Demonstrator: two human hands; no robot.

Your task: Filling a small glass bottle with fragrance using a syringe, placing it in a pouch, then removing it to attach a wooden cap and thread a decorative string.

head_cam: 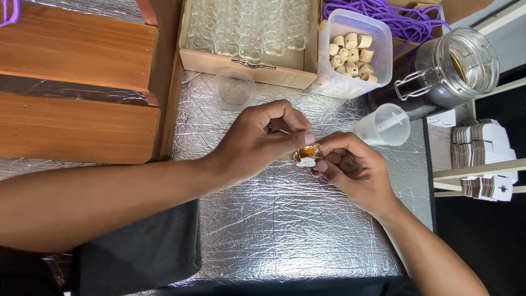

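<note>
A small glass bottle (308,154) holding amber liquid, with a white label, sits between both my hands above the silver foil table (285,219). My left hand (263,137) pinches its top from the left, a ring on one finger. My right hand (350,167) grips its body from the right and below. Most of the bottle is hidden by my fingers.
Behind stand a cardboard box of empty small glass bottles (246,27), a clear tub of corks (356,52), a small plastic cup (234,87), a measuring cup (383,125), a clip-top glass jar (457,68), purple cord (389,13), wooden boards (76,82) and folded white tags (485,156).
</note>
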